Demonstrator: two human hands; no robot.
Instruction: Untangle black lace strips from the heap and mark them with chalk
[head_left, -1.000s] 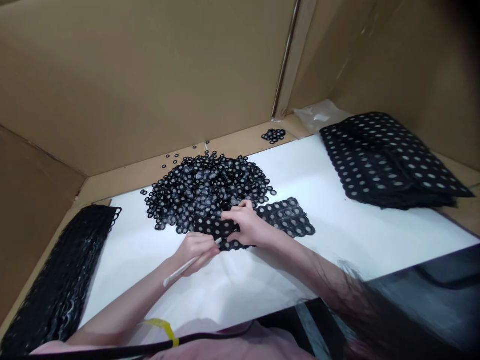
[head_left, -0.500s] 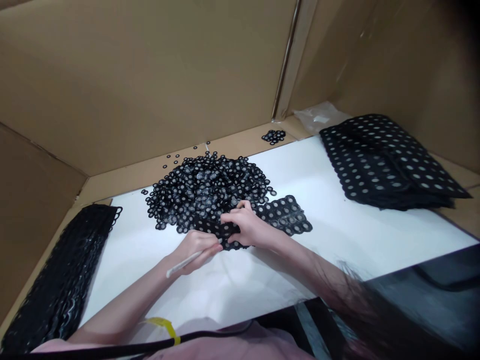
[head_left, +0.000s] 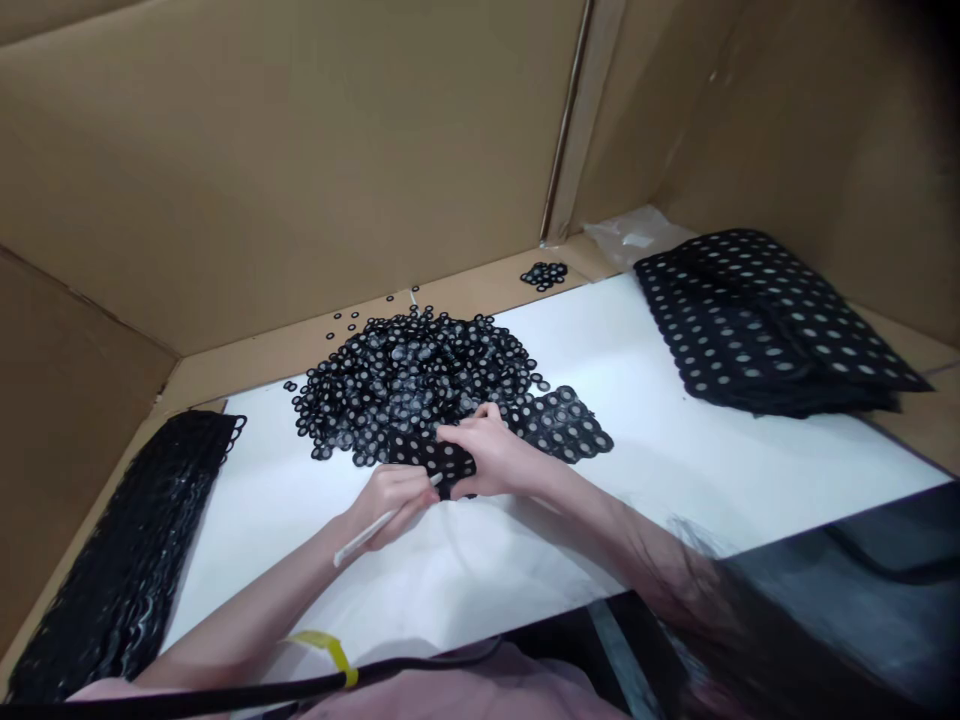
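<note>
My left hand (head_left: 394, 502) is closed around a slim white stick (head_left: 361, 542), its tip poking out past my fingertips. That tip is at a black sheet of joined rings (head_left: 568, 428) with pale round centres. The sheet lies on the white board, running under my right hand and out to its right. My right hand (head_left: 496, 458) grips the sheet, thumb at its near edge and fingers curled over it. Part of the sheet is hidden beneath that hand. Just behind both hands spreads a large heap of loose black rings (head_left: 412, 370).
A long stack of black ring strips (head_left: 127, 550) lies at the left. Folded black dotted sheets (head_left: 765, 320) sit at the right, with a clear plastic bag (head_left: 637, 235) behind. A small ring pile (head_left: 544, 275) rests by the cardboard wall (head_left: 337, 150). A black cable (head_left: 420, 662) crosses in front.
My right hand has shifted slightly left along with the sheet, whose right end has drawn left. My left hand has made small movements with the white stick. The view has shifted a little.
</note>
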